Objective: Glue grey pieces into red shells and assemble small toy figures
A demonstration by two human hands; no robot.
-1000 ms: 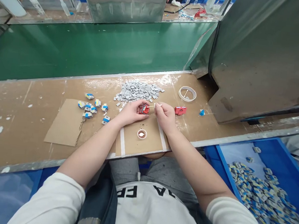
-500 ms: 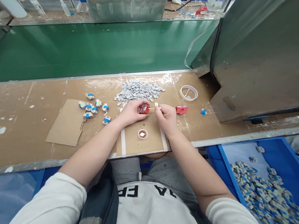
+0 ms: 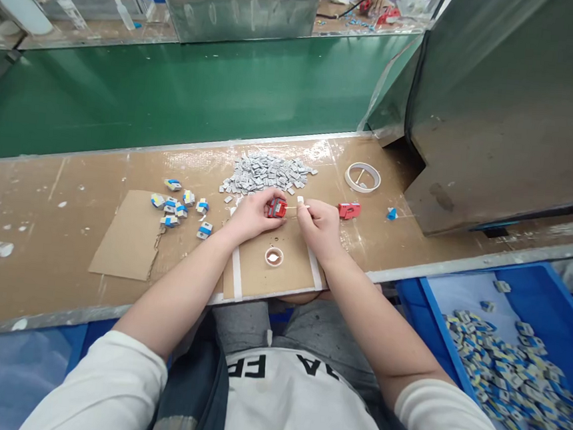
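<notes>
My left hand (image 3: 256, 216) is closed around a small red and dark grey toy-like part (image 3: 277, 207), with its side facing right. A thin pale stick (image 3: 291, 207) is pinched in my right hand (image 3: 321, 226), its tip at or very near the red part. At my right fingertips also shows a small white piece (image 3: 300, 201); whether it belongs to the stick I cannot tell. Below both hands stands a small round cup (image 3: 273, 257) with some reddish-brown and white in it. To the right of my right hand lies another red part (image 3: 349, 210).
Behind my hands spreads a heap of small grey pieces (image 3: 265, 173). Several blue, white and yellow blocks (image 3: 171, 206) lie left, by a cardboard sheet (image 3: 127, 234). A tape roll (image 3: 362, 178) and a blue scrap (image 3: 391, 213) lie right, above a blue bin (image 3: 424, 304) of blocks.
My two hands keep almost the same place and grip. Across the green belt, another person's hand has come into view at the far table.
</notes>
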